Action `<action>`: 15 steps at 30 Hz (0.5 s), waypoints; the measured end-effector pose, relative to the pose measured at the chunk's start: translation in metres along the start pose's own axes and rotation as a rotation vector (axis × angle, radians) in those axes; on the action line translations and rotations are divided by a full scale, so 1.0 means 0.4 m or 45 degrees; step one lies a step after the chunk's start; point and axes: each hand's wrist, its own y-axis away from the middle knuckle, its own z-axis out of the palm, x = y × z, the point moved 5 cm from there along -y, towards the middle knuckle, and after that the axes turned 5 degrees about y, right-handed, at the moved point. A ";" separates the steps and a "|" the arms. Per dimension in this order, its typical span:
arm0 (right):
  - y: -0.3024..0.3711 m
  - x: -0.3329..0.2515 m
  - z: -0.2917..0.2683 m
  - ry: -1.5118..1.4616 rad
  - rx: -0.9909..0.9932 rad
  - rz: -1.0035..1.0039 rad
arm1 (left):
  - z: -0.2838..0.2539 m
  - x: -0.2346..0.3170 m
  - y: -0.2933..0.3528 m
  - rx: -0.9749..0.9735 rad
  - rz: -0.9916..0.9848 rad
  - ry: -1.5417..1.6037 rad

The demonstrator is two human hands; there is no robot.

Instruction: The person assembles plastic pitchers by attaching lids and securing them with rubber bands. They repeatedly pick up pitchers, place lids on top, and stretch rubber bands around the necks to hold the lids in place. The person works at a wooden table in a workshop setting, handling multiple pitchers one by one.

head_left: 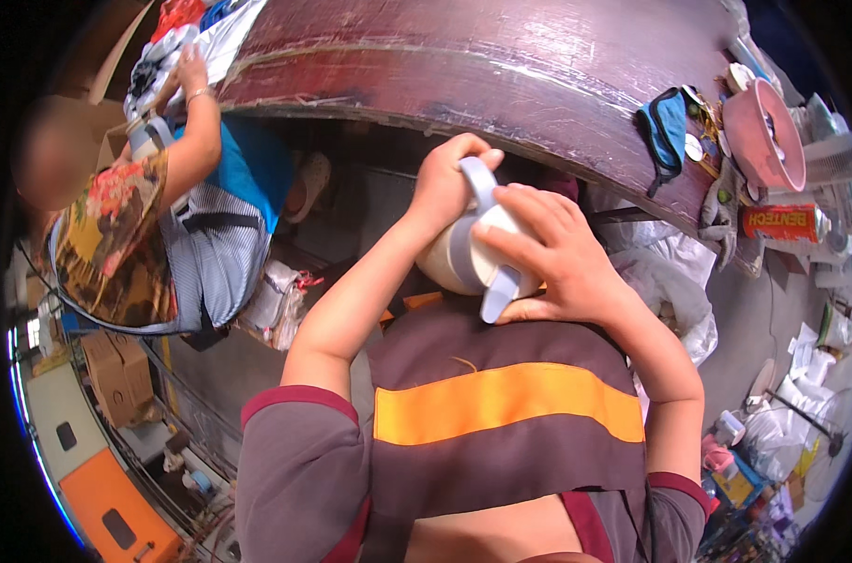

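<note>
In front of my chest, over the lap, I hold a rounded white jug-like body (443,255) with grey trim; its exact kind I cannot make out. A grey curved piece like a handle sticks up at its far end, and another grey piece juts out at the near end. My left hand (444,183) is closed round the far grey piece. My right hand (562,246) lies over the right side of the body, fingers bent across it, thumb near the close grey piece. The underside is hidden.
A worn dark red table (407,66) stretches ahead. On its right side are a blue pouch (667,136), a pink basin (763,141) and a red can (780,223). At left sits another person (130,239) with a similar white-grey piece. Cardboard boxes (116,375) stand behind.
</note>
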 end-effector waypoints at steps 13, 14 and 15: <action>0.026 0.139 0.065 -0.216 0.181 0.626 | -0.023 0.002 0.106 0.422 0.281 -0.384; 0.052 0.181 0.072 -0.387 0.215 0.743 | -0.010 0.043 0.138 0.305 0.260 -0.397; 0.068 0.224 0.080 -0.589 0.313 0.779 | 0.000 0.087 0.167 0.202 0.242 -0.415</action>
